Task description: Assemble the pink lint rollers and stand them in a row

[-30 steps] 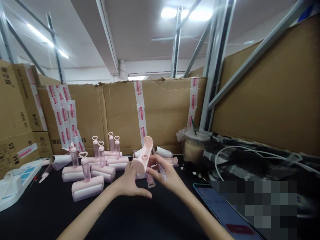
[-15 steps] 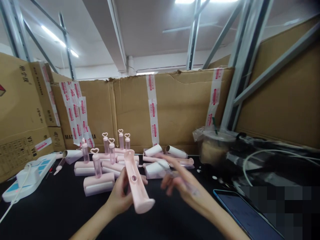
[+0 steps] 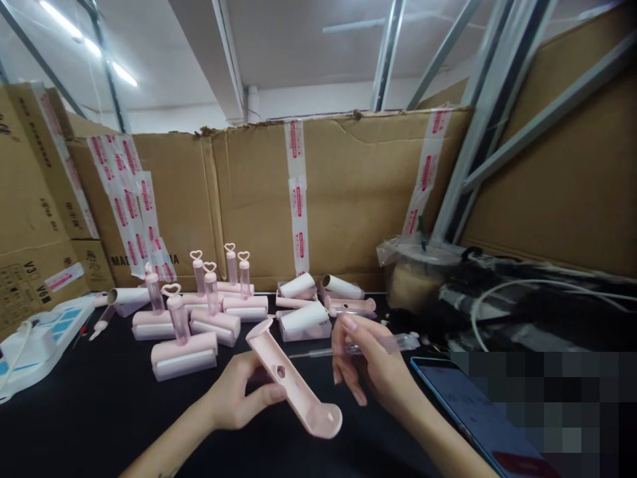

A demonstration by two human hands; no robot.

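Note:
A pink plastic lint-roller holder [image 3: 303,398], a trough with rounded ends and a hole in its middle, is gripped by my left hand [image 3: 239,392], thumb along its near edge. Its hollow side faces me. In my right hand [image 3: 371,362] lies a screwdriver [image 3: 403,342] with a clear handle. Its thin shaft points left toward the holder, apparently just behind it. Whether the tip touches the holder I cannot make out. Left of the hands, several pink lint rollers [image 3: 184,357] stand with clear handles upward, topped by heart-shaped loops.
White adhesive rolls [image 3: 304,318] lie behind my hands beside another pink holder [image 3: 351,305]. A phone [image 3: 478,411] rests at the right, below a bagged drink cup [image 3: 413,282] and cables. A power strip [image 3: 64,325] sits far left. Cardboard [image 3: 253,199] walls the back.
The holder has turned, its lower end swinging right. My right hand, blurred earlier, has drawn nearer to me with the screwdriver, now lying across behind the holder. The view has tilted down slightly.

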